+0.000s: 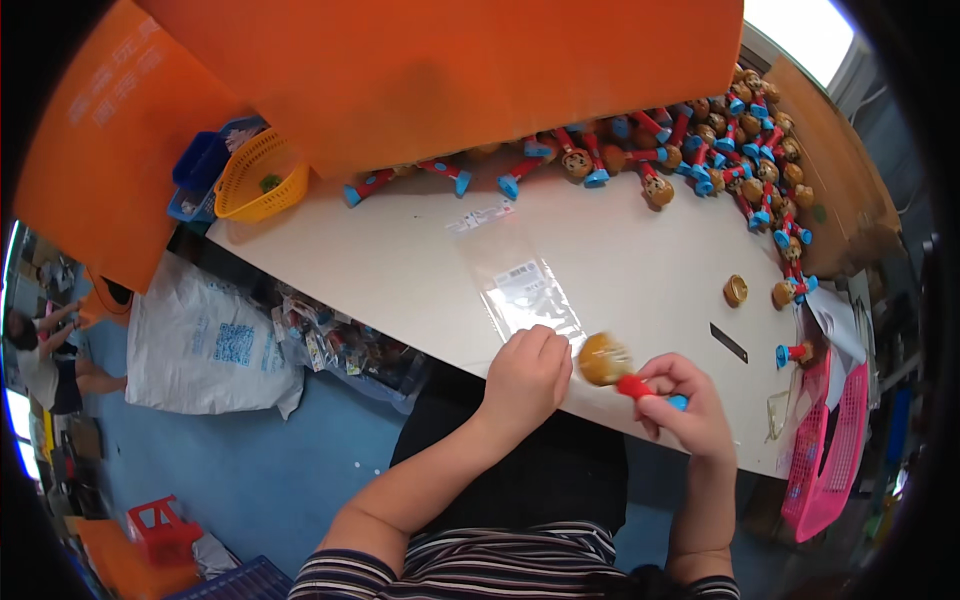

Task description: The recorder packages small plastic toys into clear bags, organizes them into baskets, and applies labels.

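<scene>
A clear plastic bag (500,250) with a white label lies flat on the pale table, its near end under my left hand (525,380). The fingers of that hand are curled closed at the bag's near edge; its fingertips are partly hidden. Just to the right, my right hand (688,402) grips a toy figure (602,360) by its red and blue body. The figure's brown head points left towards my left hand and is slightly smeared by motion. Many similar toy figures (757,175) are heaped along the far right of the table.
A gold-brown round piece (735,291) and a flat black strip (729,342) lie right of the bag. A pink basket (835,455) stands at the right edge, a yellow basket (262,185) far left. An orange board (450,70) overhangs the back. A white sack (210,340) stands left.
</scene>
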{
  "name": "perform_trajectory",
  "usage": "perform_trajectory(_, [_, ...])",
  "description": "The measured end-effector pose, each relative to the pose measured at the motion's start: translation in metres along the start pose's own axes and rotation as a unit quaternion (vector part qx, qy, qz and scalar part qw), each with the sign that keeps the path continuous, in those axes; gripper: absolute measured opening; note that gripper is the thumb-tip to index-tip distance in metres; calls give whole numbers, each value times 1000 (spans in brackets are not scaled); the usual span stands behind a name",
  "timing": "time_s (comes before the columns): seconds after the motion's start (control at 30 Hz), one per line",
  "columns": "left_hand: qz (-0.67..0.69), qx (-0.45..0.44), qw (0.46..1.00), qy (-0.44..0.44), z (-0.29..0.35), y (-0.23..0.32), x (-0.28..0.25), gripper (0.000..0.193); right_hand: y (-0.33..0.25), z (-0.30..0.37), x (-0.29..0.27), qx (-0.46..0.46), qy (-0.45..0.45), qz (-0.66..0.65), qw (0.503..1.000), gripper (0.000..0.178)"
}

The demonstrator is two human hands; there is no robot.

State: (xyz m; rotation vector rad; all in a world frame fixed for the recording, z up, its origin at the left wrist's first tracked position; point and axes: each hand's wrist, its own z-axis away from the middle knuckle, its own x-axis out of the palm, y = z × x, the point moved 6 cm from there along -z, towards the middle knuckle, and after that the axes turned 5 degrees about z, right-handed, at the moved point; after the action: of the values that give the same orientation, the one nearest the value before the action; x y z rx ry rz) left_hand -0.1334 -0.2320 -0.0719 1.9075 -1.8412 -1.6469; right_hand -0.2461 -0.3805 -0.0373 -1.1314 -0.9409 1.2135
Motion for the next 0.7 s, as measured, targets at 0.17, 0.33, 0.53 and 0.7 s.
perform_trajectory(0.17, [32,9,999,3,-15,-11,-5,29,26,16,-29,-13,157,17,987,15])
perform_trajectory(0.33, [28,-45,997,-59,-3,-39,-14,28,26,14,-13,-38,150,-16,988,22])
perform_trajectory(0.53, [58,-44,997,19,-1,-32,-15,15,20,-14,12,-124,210,17,970,30])
perform_trajectory(0.7, [127,-60,990,29,-5,-25,-14,12,41,-42,22,-64,243,83,964,24])
